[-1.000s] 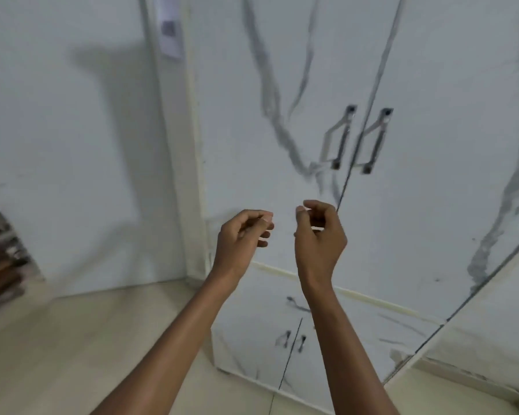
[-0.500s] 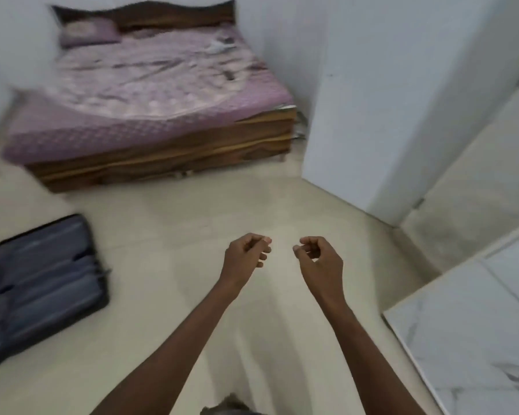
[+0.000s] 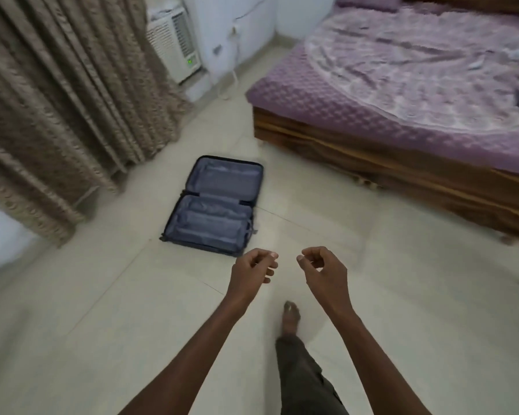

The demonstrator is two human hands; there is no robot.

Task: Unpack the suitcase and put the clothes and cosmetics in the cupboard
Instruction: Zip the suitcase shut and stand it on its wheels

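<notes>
dark blue fabric suitcase (image 3: 215,205) lies open flat, long axis running away toward the beige curtain (image 3: 57,100) | cream tiled floor (image 3: 102,310), purple-quilted bed (image 3: 417,94) | left hand (image 3: 250,275) and right hand (image 3: 324,272) loosely curled, each grip empty

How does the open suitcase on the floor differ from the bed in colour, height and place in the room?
The suitcase is dark blue with a grey-blue lining; the bed has a purple cover on a brown wooden base. The suitcase lies flat and low, opened in two halves; the bed stands higher. The suitcase is near the curtain; the bed is to the right. Both rest on the floor.
</notes>
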